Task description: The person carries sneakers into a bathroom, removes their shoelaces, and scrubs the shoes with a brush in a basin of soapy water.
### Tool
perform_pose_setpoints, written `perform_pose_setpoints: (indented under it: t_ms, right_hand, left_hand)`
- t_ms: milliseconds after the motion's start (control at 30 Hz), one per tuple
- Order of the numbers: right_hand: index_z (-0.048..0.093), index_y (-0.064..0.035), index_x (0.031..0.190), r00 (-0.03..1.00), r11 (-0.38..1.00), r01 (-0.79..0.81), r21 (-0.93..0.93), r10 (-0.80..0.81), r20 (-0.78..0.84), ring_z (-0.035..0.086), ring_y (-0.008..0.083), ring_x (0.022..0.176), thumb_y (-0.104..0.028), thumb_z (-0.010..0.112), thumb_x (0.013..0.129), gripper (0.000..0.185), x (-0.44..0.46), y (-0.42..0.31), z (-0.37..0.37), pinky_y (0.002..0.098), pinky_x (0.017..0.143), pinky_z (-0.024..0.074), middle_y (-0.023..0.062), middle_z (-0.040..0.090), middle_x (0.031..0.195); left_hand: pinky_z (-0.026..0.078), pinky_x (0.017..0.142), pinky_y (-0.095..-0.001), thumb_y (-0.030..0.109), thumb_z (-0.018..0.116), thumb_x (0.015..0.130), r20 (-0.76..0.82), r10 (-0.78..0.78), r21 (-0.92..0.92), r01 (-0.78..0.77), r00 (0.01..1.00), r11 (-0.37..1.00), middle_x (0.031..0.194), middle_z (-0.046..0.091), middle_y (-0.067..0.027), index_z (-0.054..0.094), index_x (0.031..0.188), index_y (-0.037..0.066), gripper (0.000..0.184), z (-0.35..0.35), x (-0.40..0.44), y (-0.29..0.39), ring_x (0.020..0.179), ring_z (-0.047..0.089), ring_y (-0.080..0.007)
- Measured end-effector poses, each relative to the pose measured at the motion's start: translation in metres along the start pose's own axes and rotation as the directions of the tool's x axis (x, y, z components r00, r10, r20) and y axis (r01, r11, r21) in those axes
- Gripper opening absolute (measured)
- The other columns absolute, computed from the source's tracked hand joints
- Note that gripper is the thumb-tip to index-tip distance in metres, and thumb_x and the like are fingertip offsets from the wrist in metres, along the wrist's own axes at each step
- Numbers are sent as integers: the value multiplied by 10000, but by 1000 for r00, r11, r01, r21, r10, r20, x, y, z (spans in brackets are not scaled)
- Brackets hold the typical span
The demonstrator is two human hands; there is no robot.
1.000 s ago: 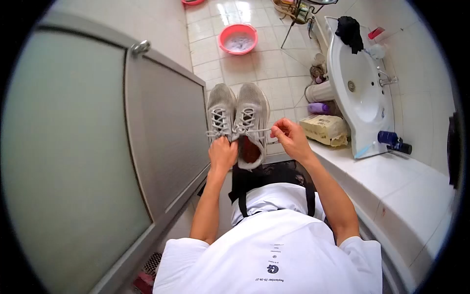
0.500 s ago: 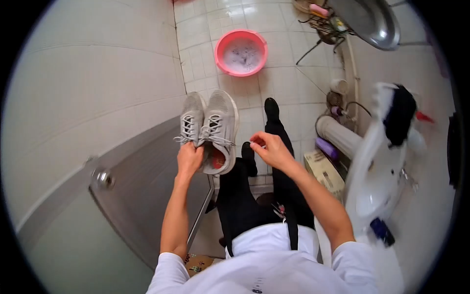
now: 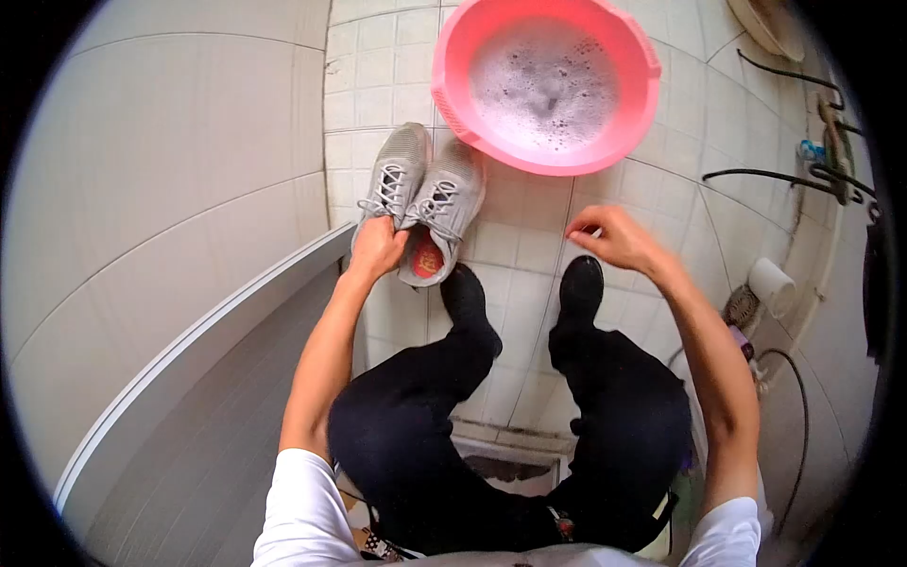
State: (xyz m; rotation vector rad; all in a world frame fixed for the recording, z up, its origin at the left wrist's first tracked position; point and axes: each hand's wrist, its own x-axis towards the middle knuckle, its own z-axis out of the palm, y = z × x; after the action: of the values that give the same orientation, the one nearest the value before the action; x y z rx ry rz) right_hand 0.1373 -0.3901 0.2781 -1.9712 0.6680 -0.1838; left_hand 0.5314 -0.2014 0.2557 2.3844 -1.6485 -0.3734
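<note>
A pair of grey lace-up sneakers (image 3: 452,194) hangs side by side from my left hand (image 3: 380,248), whose fingers are closed on the inner collars. Red insole shows inside the right-hand shoe. The toes point away from me, near the side of a pink basin (image 3: 454,104). Cloudy water with foam and bubbles fills much of that basin. My right hand (image 3: 612,236) is held above the floor below the basin, thumb and fingers curled together in a pinch. Whether anything small sits between those fingertips is hidden.
White tiles (image 3: 529,236) cover the floor. My legs in black trousers (image 3: 416,406) are bent, feet in black shoes (image 3: 580,288). A grey door (image 3: 217,416) stands at left. Black rack legs (image 3: 765,178), a white pipe end (image 3: 772,286) and a hose (image 3: 803,406) are at right.
I have come lower and closer to the basin, knees bent. The sneakers moved forward with my left hand to beside the basin. My right hand shifted away from the sneakers to the right.
</note>
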Motion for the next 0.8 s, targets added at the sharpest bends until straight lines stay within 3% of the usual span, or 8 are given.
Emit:
perform_pose_setpoints:
  t_ms: [133,167,233,333,567,700,733,800]
  right_hand:
    - [704,1,1060,978,976,208,69,-205,-41,690,258,819,-181,711,912,234,-82,-57,108,376,738,549,161,707,899]
    - [699,-4,1075,991,972,108,209,-122,58,679,240,818,-190,718,915,246,18,-59,69,367,730,544,147,694,880]
    - [693,-8,1091,987,960,122,252,-145,75,659,222,803,-215,732,913,275,148,-24,79,362,711,532,129,672,853]
    - [688,-1,1054,979,929,179,324,-200,33,630,241,746,-286,776,870,351,176,-28,109,387,662,504,128,655,826]
    - [707,5,899,988,993,108,57,-113,108,680,363,766,-311,759,837,326,178,-54,137,450,688,526,200,698,814]
    - [690,-6,907,957,920,107,378,-198,210,574,159,618,-273,736,902,271,172,-47,130,346,591,476,61,606,663]
    - [689,-26,878,908,836,-147,528,-96,407,525,73,628,-279,714,942,262,167,-57,108,271,567,435,-10,574,671]
    - [671,-59,852,895,504,-301,810,-145,423,473,50,624,-269,704,966,241,150,-83,69,227,544,372,-41,559,723]
  left_hand:
    - [493,681,-549,232,680,794,-58,21,-64,-24,998,998,703,609,-316,605,671,-85,348,8,-139,23,728,624,-499]
    - [495,674,-549,232,678,792,109,-79,-71,87,991,994,683,603,-312,599,652,-84,355,-14,-63,15,715,623,-499]
    - [497,681,-548,245,681,798,172,-153,-96,171,973,981,711,618,-310,609,677,-80,354,5,33,-33,724,628,-492]
    - [498,696,-547,273,698,807,100,-120,-70,127,988,989,770,644,-298,631,750,-67,351,-10,28,-25,752,636,-482]
    - [502,720,-541,362,683,916,13,-102,-56,103,995,993,861,668,-272,647,888,-27,392,-17,14,0,821,646,-466]
    - [509,727,-550,261,657,891,78,-93,33,90,993,995,851,671,-267,654,847,-27,292,-9,26,-9,804,648,-467]
    - [511,729,-553,234,649,883,74,-56,46,53,996,998,845,672,-265,656,832,-27,266,-5,21,-15,799,649,-467]
    - [515,730,-557,207,631,866,22,-53,68,52,998,996,826,672,-259,653,803,-23,240,-2,16,-16,787,649,-466]
